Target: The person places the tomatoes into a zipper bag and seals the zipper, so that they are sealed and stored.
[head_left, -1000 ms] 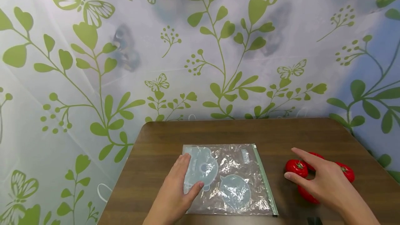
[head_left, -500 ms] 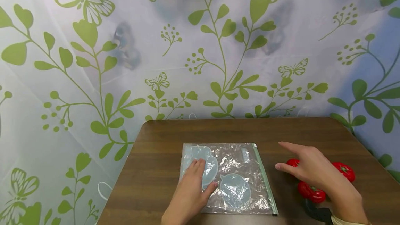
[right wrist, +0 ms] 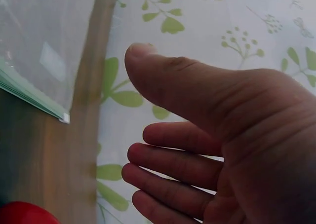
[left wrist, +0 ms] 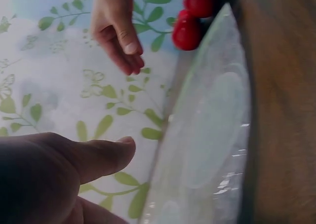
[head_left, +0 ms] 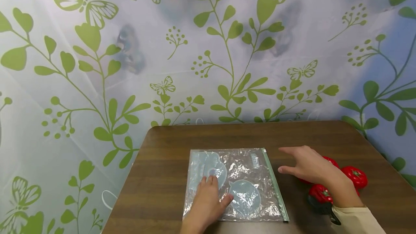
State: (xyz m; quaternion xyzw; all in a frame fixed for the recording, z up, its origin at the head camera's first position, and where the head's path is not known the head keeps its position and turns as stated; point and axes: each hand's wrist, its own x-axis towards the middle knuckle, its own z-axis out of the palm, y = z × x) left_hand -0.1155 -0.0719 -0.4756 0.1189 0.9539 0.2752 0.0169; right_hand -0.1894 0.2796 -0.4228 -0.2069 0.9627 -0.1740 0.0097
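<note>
A clear plastic zip bag (head_left: pixel 240 212) lies flat on the brown table, printed with pale blue shapes and closed by a green zip strip (head_left: pixel 276 187) along its right side. Over its lower left part is my left hand (head_left: pixel 208 201), fingers extended and thumb out to the side. My right hand (head_left: pixel 308 165) hovers between the zip strip and the red tomatoes (head_left: pixel 354 177), its thumb and fingers spread apart with nothing between them. In the right wrist view the right hand (right wrist: pixel 197 135) shows the same wide gap. The right forearm partly hides the tomatoes.
Several tomatoes sit together on the right of the wooden table (head_left: pixel 175 140). A dark object (head_left: pixel 320 205) shows beside the right sleeve (head_left: pixel 354 219). Behind the table hangs a curtain (head_left: pixel 182 46) with green leaves and butterflies.
My left hand has slid right and toward me over the bag. My right hand has moved left, away from the tomatoes toward the zip strip. The bag has stayed in place.
</note>
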